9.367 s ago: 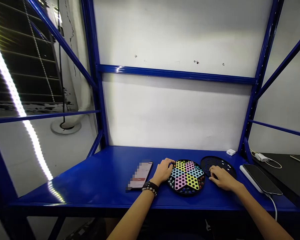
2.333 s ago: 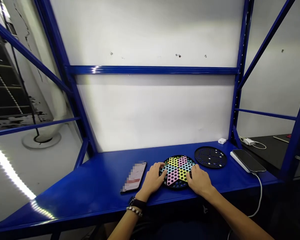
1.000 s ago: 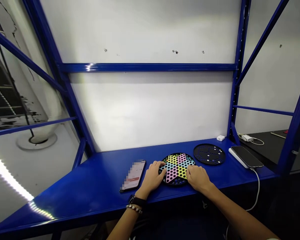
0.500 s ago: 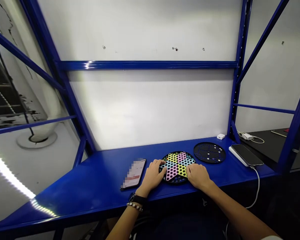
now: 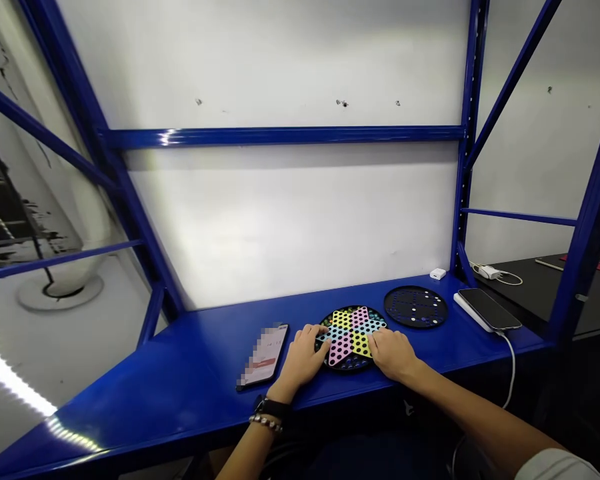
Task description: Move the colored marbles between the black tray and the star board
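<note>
A Chinese checkers board (image 5: 343, 346) lies flat on the blue shelf, with a star of pink, yellow and light blue points full of dark holes. Around the star runs a round black tray (image 5: 353, 365) holding small dark and coloured marbles. My left hand (image 5: 303, 353) grips the board's left side, fingers at the far edge and thumb on the near left. At the lower right, my right hand (image 5: 393, 353) is closed on the board's edge by a yellow point; its fingertips are partly hidden.
Left of the board lies a phone (image 5: 264, 357) with a lit screen. A round black board (image 5: 415, 308) with a few white pieces sits to the right. Beyond it, another phone (image 5: 489, 309) rests on a white block with a cable. Blue posts (image 5: 460, 200) frame the shelf.
The whole view has shifted slightly. Both hands stay at the sides of the Chinese checkers board, with hardly any movement against it.
</note>
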Demonstrator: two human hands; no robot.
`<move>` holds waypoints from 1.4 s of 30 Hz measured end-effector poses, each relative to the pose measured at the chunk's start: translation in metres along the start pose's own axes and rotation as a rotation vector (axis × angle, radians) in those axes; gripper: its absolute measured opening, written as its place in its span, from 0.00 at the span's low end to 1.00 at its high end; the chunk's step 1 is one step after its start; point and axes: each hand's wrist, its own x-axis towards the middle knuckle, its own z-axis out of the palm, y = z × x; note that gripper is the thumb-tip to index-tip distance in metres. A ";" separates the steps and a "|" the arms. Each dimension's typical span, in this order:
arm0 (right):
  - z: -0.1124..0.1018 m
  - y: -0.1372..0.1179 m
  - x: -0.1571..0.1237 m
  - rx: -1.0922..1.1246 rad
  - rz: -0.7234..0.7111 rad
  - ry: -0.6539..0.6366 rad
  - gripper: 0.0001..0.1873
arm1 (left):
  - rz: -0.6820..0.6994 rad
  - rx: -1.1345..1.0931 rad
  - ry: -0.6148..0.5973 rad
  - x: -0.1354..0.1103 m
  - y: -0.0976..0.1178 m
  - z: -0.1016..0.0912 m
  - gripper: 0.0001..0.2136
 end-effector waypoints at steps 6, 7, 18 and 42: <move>0.008 0.008 0.011 0.012 -0.008 0.023 0.23 | -0.012 0.000 0.009 -0.001 0.001 -0.001 0.13; 0.008 0.010 0.013 0.001 -0.013 0.024 0.22 | -0.015 0.000 0.008 -0.001 0.001 -0.001 0.13; 0.003 0.035 0.030 -0.049 -0.034 0.008 0.20 | -0.017 -0.004 0.022 -0.002 0.001 -0.001 0.12; 0.015 0.050 0.041 -0.072 0.009 -0.020 0.20 | -0.034 0.030 -0.007 -0.003 0.005 -0.003 0.12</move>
